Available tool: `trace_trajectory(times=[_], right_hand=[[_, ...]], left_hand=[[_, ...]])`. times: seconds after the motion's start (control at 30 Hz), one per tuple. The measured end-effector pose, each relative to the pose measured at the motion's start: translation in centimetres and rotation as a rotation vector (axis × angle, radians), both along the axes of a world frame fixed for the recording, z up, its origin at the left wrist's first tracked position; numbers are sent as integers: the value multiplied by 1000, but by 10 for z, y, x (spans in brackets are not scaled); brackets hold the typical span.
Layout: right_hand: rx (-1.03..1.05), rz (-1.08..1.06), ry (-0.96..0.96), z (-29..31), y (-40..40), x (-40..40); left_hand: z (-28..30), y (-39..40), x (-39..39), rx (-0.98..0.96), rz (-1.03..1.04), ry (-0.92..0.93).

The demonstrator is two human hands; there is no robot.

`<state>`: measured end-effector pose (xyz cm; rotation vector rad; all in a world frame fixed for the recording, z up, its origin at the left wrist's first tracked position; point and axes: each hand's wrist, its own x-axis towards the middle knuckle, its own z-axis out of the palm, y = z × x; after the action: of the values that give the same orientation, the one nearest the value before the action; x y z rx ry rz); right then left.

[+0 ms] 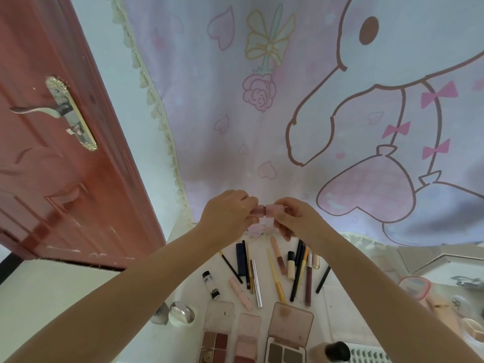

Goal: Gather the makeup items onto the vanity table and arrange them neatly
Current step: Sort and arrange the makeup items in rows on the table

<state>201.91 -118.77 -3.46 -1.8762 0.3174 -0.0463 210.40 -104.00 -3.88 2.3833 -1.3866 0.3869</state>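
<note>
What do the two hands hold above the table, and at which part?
A small pink tube, apparently a lipstick. The left hand pinches its left end, the right hand its right end, seemingly the cap.

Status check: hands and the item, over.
Both hands raised over the table. Left hand and right hand each pinch half of a small pink tube. Nothing in the way.

Small tube (211, 285) — dark print, not legible
</note>
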Motion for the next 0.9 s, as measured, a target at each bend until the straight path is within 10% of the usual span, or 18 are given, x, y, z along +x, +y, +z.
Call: trace_trajectory(times=[0.33, 0.9], right_hand=[[293, -146, 130, -12, -3, 5], [7, -62, -39, -9, -3, -1]], left_hand=[[-6, -5, 7, 30, -39, -37], [4, -3, -3, -2, -53, -115]])
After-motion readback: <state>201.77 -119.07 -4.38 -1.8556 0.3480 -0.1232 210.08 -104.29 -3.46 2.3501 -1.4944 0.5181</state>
